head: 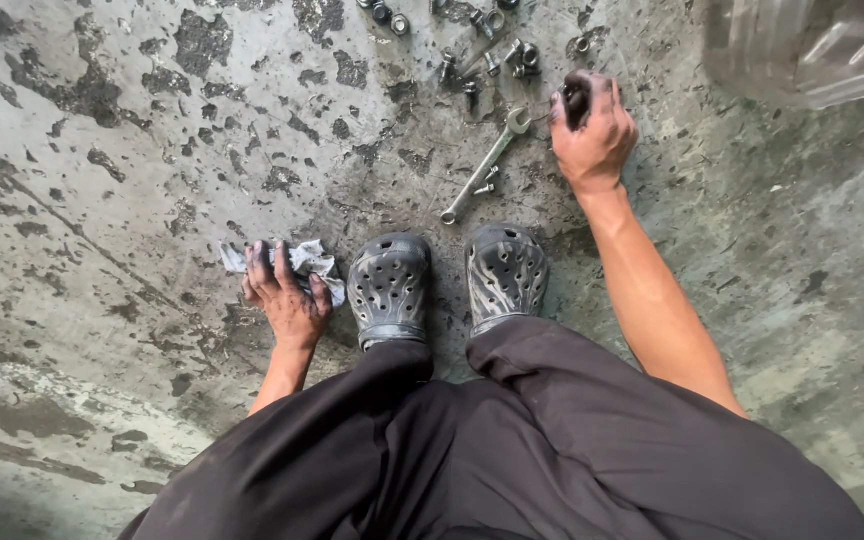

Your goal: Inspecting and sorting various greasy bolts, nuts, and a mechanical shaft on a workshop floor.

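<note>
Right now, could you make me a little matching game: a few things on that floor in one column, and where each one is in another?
Things:
1. crumpled rag
2. wrench
3. loose nuts and bolts
4. clear plastic container

Places:
A. top right corner of the view
B. under the left hand, beside the left shoe
C. scattered at the top, beyond the wrench
D. flat on the stained concrete floor, ahead of the shoes, its far end near the right hand

Pairs: 1-B, 2-D, 3-C, 4-A

Left hand [287, 295] on crumpled rag [304, 262], right hand [592, 130] gripping dark part beside wrench [482, 167], bolts [482, 55] nearby
</note>
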